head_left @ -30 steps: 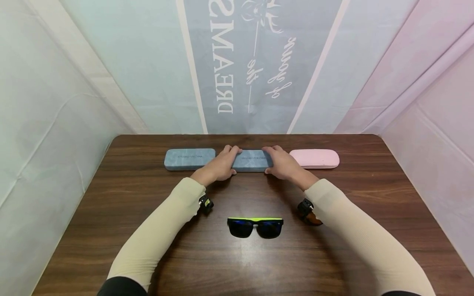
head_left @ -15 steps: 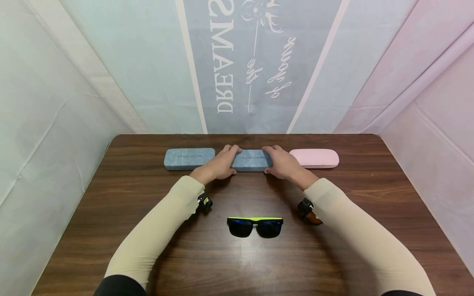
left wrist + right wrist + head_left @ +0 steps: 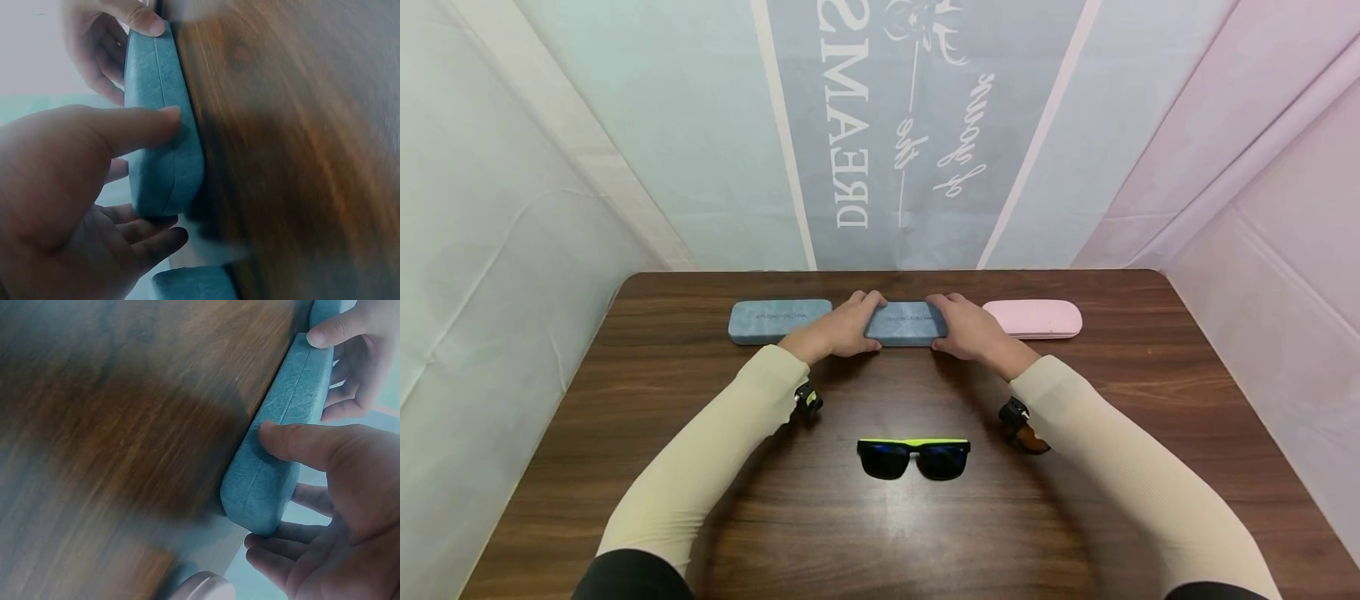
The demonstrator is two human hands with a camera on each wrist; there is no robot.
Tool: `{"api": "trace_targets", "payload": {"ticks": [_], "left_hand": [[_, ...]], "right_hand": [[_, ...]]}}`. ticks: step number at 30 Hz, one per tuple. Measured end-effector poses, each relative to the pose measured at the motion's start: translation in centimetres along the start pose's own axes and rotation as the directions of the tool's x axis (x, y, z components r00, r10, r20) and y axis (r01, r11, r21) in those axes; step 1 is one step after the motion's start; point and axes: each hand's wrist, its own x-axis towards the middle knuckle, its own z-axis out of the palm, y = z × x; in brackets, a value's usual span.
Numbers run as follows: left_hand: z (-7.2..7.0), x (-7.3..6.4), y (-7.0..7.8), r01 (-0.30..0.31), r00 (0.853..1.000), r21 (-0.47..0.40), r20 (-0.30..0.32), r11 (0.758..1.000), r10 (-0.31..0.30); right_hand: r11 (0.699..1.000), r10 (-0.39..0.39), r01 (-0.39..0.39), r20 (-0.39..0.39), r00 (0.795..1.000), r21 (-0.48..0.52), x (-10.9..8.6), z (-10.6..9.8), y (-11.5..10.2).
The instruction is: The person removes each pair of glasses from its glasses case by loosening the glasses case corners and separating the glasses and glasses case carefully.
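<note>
In the middle of the row at the back of the table lies a blue glasses case [image 3: 906, 323] with small lettering on its lid. My left hand [image 3: 842, 327] grips its left end, thumb on the near side and fingers round the far side. The right hand [image 3: 972, 331] holds the opposite end in the same way. In the left wrist view the thumb presses the case's side [image 3: 164, 156] across the lid seam. The right wrist view has the case [image 3: 265, 478] with both thumbs on its near side; its lid appears closed.
A second blue case [image 3: 778, 321] lies to the left, partly behind the left wrist. To the right is a pink case [image 3: 1033, 318]. Black sunglasses with lime-green temples [image 3: 913, 459] rest nearer on the wooden table [image 3: 910, 550]. Fabric hangs behind and beside the table.
Both hands keep their hold on the middle case, which stays in place. The left wrist has shifted slightly left and away. The head view has moved a little.
</note>
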Motion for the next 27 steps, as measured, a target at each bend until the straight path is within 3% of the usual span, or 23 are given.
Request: {"api": "trace_targets", "payload": {"ticks": [7, 18, 22, 27], "left_hand": [[-0.8, -0.2, -0.1, -0.006, 1.0, 0.029, 0.01, 1.0, 0.006], [-3.2, -1.0, -0.7, -0.06, 0.994, 0.1, -0.083, 0.993, 0.068], [-4.1, -1.8, -1.2, -0.046, 0.993, 0.13, -0.104, 0.99, 0.059], [-4.9, -3.0, -2.2, 0.03, 0.997, 0.16, -0.08, 0.987, -0.017]], "right_hand": [[1.0, -0.005, 0.005, 0.038, 0.999, 0.014, 0.0, -0.6, -0.3], [0.996, -0.091, 0.091, -0.008, 0.996, -0.02, 0.5, -1.5, -0.8], [0.993, -0.117, 0.116, -0.02, 0.993, -0.031, 0.8, -1.9, -1.4], [0.992, -0.122, 0.121, -0.017, 0.992, -0.047, 1.1, -2.4, -2.4]]}}
